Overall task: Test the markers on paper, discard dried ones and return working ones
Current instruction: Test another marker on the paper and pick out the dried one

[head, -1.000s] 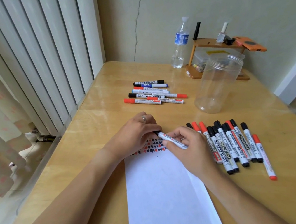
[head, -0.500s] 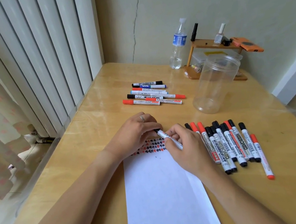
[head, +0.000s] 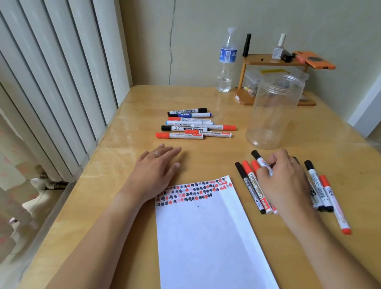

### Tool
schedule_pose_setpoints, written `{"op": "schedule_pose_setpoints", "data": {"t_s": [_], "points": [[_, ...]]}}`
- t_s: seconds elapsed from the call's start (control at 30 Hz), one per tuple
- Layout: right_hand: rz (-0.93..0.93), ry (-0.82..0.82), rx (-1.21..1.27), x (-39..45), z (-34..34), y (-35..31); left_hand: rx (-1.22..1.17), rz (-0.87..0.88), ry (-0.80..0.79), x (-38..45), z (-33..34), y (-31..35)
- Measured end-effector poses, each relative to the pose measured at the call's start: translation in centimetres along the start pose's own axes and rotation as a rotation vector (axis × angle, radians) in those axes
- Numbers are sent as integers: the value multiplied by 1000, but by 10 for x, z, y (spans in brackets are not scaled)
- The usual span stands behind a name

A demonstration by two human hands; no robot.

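A sheet of white paper (head: 210,246) lies nearest the viewer on the wooden table (head: 378,189), its far edge filled with rows of red and black test marks (head: 192,192). Just right of the sheet, the right hand (head: 280,177) rests over a row of capped black and red markers (head: 321,188), its fingers curled around one black-capped marker (head: 261,162) whose cap points away from the viewer and rises slightly above its neighbours. At the sheet's far left corner, the left hand (head: 156,166) lies flat on the table, palm down, fingers straight and together, holding nothing; a ring shows on one finger. Beyond the left hand, a second group of markers (head: 191,125) in black, blue and red lies crosswise, well apart from the row by the right hand. To the right of that group stands a clear plastic jar (head: 276,110), lidless. Farthest, against the wall, stand a water bottle (head: 226,63) and a small wooden shelf (head: 268,62) bearing small items.
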State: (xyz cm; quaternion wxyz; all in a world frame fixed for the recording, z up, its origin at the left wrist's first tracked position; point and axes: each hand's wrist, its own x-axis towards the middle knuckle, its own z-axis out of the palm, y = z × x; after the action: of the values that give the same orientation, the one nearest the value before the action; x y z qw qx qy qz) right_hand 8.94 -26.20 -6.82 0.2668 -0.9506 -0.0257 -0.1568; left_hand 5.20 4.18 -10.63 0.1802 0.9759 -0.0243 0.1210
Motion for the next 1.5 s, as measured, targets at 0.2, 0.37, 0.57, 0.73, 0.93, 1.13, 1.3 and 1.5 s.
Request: {"op": "schedule_pose_setpoints", "data": {"t_s": [0.2, 0.37, 0.57, 0.73, 0.93, 1.13, 1.3, 1.5], "points": [[12, -66, -158, -5, 3, -3, 9, -25, -35, 0, 4, 1], [-22, 0, -157, -4, 5, -4, 16, -24, -26, 2, 6, -2], [-262, 101, 43, -1, 14, -25, -6, -31, 2, 1, 4, 0], [-466, -27, 93, 3, 30, -46, -18, -37, 2, 1, 4, 1], [-541, -181, 57, 44, 59, -82, -24, -41, 17, 1, 3, 2], [-559, -187, 16, 86, 97, -110, -35, -41, 32, 1, 3, 2], [-611, -174, 17, 97, 121, -118, -36, -39, 57, 2, 5, 1], [-623, -160, -29, 100, 131, -118, -36, -27, 60, 2, 6, 0]]}}
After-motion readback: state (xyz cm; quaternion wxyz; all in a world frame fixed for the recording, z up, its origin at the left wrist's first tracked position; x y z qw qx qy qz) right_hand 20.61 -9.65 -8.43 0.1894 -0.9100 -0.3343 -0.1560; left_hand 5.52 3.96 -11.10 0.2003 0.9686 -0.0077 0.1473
